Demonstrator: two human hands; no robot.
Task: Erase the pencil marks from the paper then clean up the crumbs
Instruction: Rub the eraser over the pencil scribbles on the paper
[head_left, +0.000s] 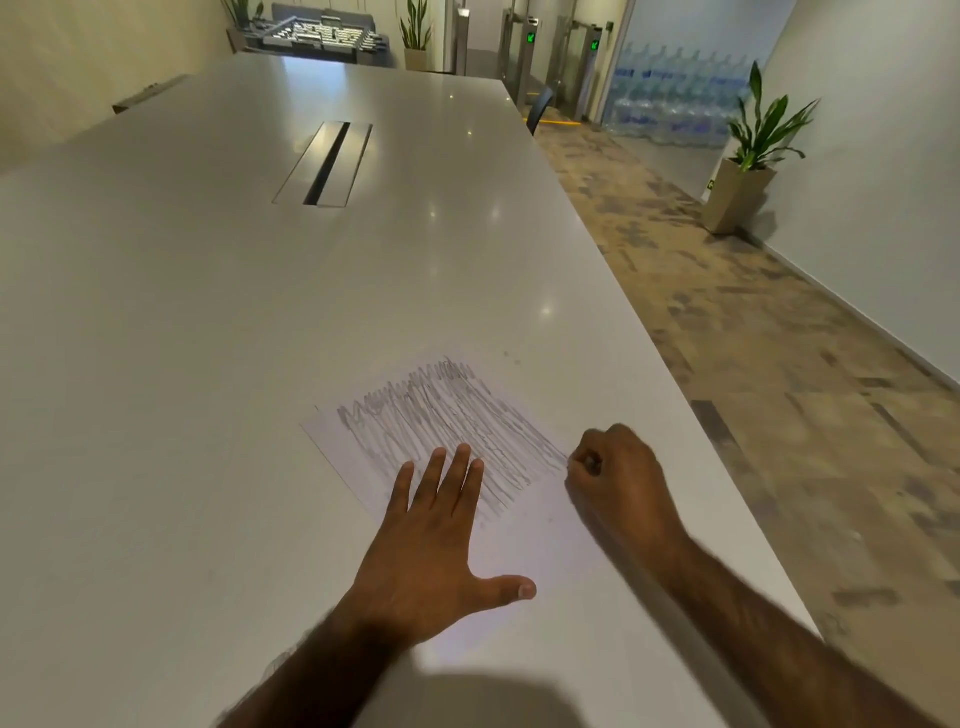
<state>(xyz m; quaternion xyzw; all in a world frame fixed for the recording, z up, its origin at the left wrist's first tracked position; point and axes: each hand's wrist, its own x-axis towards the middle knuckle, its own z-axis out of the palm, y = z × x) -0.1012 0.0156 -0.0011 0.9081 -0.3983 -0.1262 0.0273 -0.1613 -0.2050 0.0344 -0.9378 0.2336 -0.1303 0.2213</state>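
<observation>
1. The paper (452, 467) is lying flat on the white table (208, 338), near the table's right edge, and it is turned a little, so its long sides are running from near-right to far-left.
2. The pencil marks (441, 415) are covering the far half of the sheet as a dense grey band; the strokes are running away from the person, and the band is stretching across the sheet from left to right.
3. The right hand (618, 478) is closed like a fist at the right end of this band, touching the paper. It seems to be pinching something small, probably an eraser, but the object itself is hidden.
4. The marks are lying to the left of this hand, so the rubbing must probably travel leftward along the band.
5. The left hand (436, 551) is pressing flat with spread fingers on the near-left part of the sheet, holding nothing.
6. No crumbs are clearly visible.
</observation>
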